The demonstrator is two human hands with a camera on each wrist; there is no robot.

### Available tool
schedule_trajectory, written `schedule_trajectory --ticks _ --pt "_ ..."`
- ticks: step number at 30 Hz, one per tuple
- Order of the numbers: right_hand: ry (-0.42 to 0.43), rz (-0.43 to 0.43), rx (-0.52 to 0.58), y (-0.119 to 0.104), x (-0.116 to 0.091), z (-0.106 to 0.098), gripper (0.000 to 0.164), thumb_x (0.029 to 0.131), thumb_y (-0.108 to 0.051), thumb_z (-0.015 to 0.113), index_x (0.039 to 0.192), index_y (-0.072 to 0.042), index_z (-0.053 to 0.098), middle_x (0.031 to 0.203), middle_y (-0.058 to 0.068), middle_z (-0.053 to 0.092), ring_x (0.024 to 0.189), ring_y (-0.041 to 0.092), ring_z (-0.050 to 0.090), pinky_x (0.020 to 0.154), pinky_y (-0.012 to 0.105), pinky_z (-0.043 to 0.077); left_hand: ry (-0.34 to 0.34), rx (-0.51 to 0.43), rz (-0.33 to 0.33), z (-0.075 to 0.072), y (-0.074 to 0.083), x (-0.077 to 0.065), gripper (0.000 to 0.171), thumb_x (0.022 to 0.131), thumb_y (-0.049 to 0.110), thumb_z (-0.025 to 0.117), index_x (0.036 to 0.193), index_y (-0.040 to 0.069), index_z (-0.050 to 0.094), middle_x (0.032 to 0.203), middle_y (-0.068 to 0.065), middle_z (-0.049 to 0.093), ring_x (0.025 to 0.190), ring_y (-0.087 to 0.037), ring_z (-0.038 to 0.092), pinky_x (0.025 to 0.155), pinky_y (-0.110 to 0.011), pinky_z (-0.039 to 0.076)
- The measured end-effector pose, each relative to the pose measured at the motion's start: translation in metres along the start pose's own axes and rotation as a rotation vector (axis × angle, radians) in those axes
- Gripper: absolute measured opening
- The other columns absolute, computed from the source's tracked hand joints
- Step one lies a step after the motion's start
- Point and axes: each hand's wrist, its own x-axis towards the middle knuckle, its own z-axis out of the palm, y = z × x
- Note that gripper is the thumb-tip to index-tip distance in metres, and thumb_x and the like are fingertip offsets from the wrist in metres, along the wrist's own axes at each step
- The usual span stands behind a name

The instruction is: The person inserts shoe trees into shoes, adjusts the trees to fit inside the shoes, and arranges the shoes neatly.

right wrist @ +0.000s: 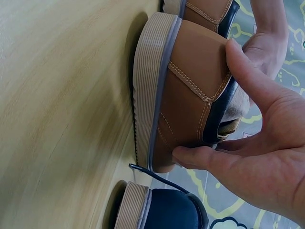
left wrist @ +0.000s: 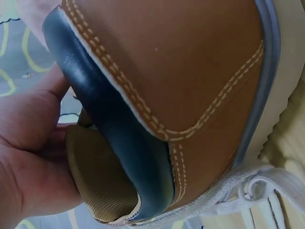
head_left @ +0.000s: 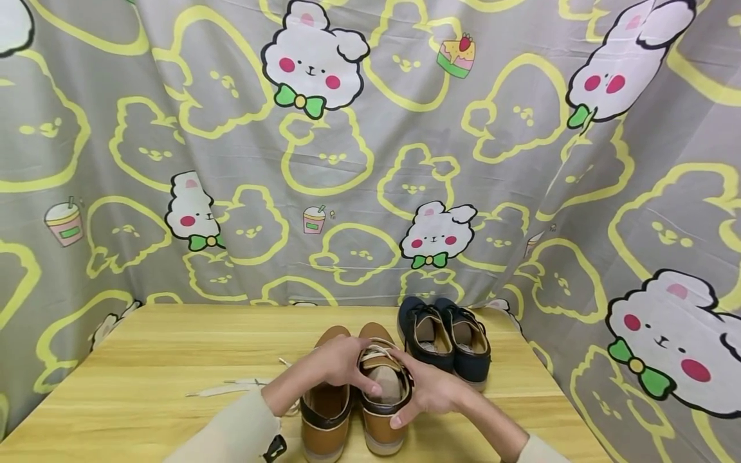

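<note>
Two brown leather shoes stand side by side, toes pointing away. On the right-hand brown shoe [head_left: 383, 432] both hands are at work. My left hand [head_left: 343, 361] holds it by the tongue and lacing, its thumb over the opening. My right hand [head_left: 435, 388] grips the same shoe from the right, thumb at the heel and a finger along the side in the right wrist view. Something pale grey [right wrist: 237, 106] shows inside the opening. The left-hand brown shoe [head_left: 320, 441], large in the left wrist view, has loose white laces [head_left: 227, 388] trailing onto the table.
A pair of dark navy shoes [head_left: 473, 360] stands at the back right of the wooden table [head_left: 191, 347]. A grey patterned curtain [head_left: 243, 167] hangs behind and along the sides. A small black object [head_left: 274, 448] shows by the left sleeve.
</note>
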Motion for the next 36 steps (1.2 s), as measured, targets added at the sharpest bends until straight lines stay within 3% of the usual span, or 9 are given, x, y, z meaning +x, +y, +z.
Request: schedule_trajectory --ticks 6,20,29,33,36 --pt "0.001 0.005 0.011 0.000 0.000 0.000 0.121 0.069 -0.031 0.096 0.163 -0.012 0.021 0.159 0.018 0.037 0.141 0.037 0.043 0.110 0.060 0.038 -0.014 0.026 -0.038 0.001 0.003 0.001 0.098 0.067 0.060 0.089 0.142 0.005 0.055 0.122 -0.012 0.071 0.114 -0.028 0.066 0.093 -0.039 0.055" --pt "0.004 0.011 0.003 -0.002 -0.001 0.000 0.121 0.068 -0.031 0.096 0.162 -0.012 0.022 0.158 0.019 0.038 0.141 0.038 0.043 0.110 0.060 0.039 0.045 0.046 -0.040 0.006 0.002 0.003 0.085 0.064 0.057 0.092 0.124 0.007 0.060 0.104 -0.009 0.072 0.101 -0.026 0.067 0.081 -0.035 0.056" --pt "-0.006 0.013 0.026 -0.003 0.000 0.000 0.120 0.070 -0.029 0.096 0.163 -0.012 0.022 0.161 0.018 0.035 0.144 0.039 0.039 0.112 0.060 0.037 0.155 0.044 0.026 0.013 0.001 0.002 0.061 0.071 0.043 0.093 0.112 0.007 0.064 0.090 -0.006 0.069 0.084 -0.021 0.066 0.068 -0.030 0.052" --pt "-0.010 0.019 0.035 -0.003 0.000 0.001 0.120 0.070 -0.028 0.095 0.163 -0.013 0.021 0.163 0.019 0.031 0.147 0.041 0.036 0.113 0.061 0.036 0.220 0.093 0.084 0.019 0.002 0.003 0.052 0.073 0.039 0.092 0.102 0.008 0.063 0.081 -0.005 0.067 0.073 -0.020 0.067 0.060 -0.027 0.050" --pt "-0.009 0.018 0.040 -0.003 0.000 0.001 0.121 0.070 -0.027 0.095 0.163 -0.012 0.020 0.163 0.020 0.030 0.147 0.041 0.036 0.113 0.061 0.036 0.243 0.125 0.092 0.022 0.004 0.005 0.051 0.073 0.040 0.092 0.101 0.008 0.064 0.079 -0.006 0.067 0.071 -0.020 0.068 0.059 -0.027 0.051"
